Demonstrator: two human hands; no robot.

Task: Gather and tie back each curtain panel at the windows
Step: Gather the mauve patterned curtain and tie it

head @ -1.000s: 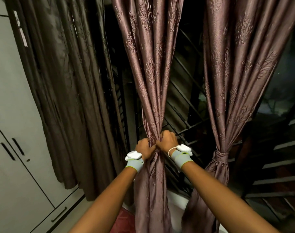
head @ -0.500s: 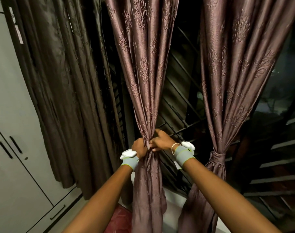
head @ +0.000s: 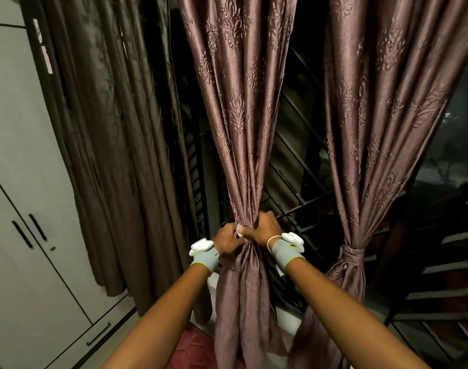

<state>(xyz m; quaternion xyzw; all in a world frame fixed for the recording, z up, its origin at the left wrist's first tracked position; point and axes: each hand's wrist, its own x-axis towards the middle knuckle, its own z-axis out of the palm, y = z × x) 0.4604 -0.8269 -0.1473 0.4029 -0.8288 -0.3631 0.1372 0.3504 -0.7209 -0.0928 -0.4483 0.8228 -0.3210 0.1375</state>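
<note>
A mauve patterned curtain panel (head: 240,115) hangs in the middle, bunched into a narrow waist at hand height. My left hand (head: 226,241) grips the bunched fabric from the left. My right hand (head: 262,229) grips it from the right, fingers curled round the waist where a thin tie (head: 247,225) wraps it. The two hands touch at the gather. To the right a second mauve panel (head: 382,115) hangs gathered, with a fabric tie-back (head: 351,251) knotted round it.
A dark brown curtain (head: 107,129) hangs loose on the left, beside a grey wardrobe (head: 19,209) with black handles. Behind the panels are a dark window and its metal grille (head: 294,166). A red floor mat (head: 192,347) lies below.
Both hands have stayed on the middle panel's gather. The right hand's fingers have shifted round the waist, and the view has tilted slightly.
</note>
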